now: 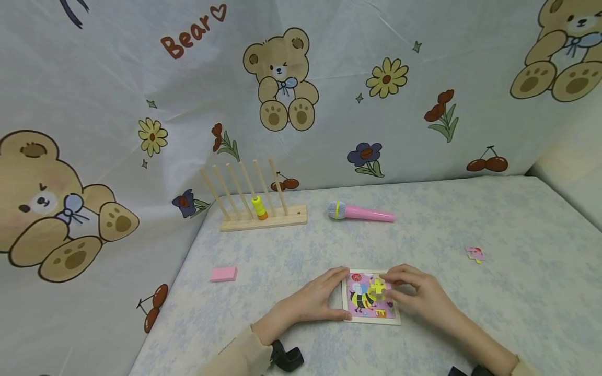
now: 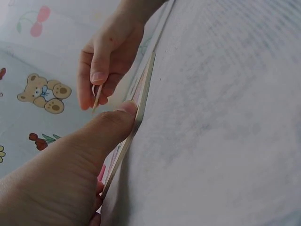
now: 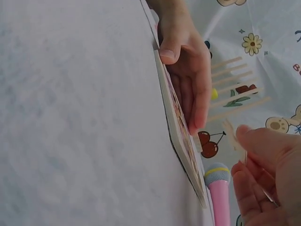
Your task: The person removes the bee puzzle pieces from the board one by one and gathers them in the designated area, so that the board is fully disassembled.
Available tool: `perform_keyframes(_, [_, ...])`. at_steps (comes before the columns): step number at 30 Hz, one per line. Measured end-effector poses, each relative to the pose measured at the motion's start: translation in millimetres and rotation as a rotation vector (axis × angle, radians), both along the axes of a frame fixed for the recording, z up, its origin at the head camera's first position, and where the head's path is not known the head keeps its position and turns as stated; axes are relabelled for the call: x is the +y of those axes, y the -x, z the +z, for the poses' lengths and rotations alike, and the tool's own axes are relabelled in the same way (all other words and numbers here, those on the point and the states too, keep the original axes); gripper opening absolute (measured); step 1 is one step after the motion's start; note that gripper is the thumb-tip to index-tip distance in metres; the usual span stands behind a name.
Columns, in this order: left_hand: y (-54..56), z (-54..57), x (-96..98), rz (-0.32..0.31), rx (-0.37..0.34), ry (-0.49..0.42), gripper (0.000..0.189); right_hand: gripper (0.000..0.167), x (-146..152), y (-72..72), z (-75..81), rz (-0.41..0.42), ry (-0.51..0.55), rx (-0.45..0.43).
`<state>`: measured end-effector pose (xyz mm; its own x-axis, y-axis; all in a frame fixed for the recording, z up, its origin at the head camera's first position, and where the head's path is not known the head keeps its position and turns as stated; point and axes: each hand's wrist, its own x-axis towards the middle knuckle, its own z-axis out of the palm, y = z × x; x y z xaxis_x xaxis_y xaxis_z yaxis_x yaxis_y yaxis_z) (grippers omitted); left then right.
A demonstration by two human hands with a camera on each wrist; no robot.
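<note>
A jigsaw puzzle board with a pale wooden frame (image 1: 373,320) and a bee picture lies on the table in front of me. My left hand (image 1: 314,298) grips its left side, thumb at the near corner and fingers at the far one. In the left wrist view that thumb (image 2: 110,125) presses on the frame's edge. Over the right part of the picture, my right hand (image 1: 425,293) pinches a yellow puzzle piece (image 1: 378,289) between thumb and fingers. The right wrist view shows this piece (image 3: 233,139) held up, apart from the board.
A loose pink puzzle piece (image 1: 476,254) lies to the right. Behind the board is a pink toy microphone (image 1: 369,213). A wooden peg stand (image 1: 282,220) with yellow beads (image 1: 258,207) on one rod stands at the back left. A pink block (image 1: 223,274) lies on the left.
</note>
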<state>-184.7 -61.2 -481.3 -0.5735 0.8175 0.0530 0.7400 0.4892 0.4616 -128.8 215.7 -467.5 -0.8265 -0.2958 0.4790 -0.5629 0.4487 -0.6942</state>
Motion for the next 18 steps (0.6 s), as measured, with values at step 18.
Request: perform_keyframes(18, [-0.7, 0.0, 0.5, 0.01, -0.014, 0.001, 0.093, 0.032, 139, -18.8, 42.9, -0.214, -0.086, -0.281])
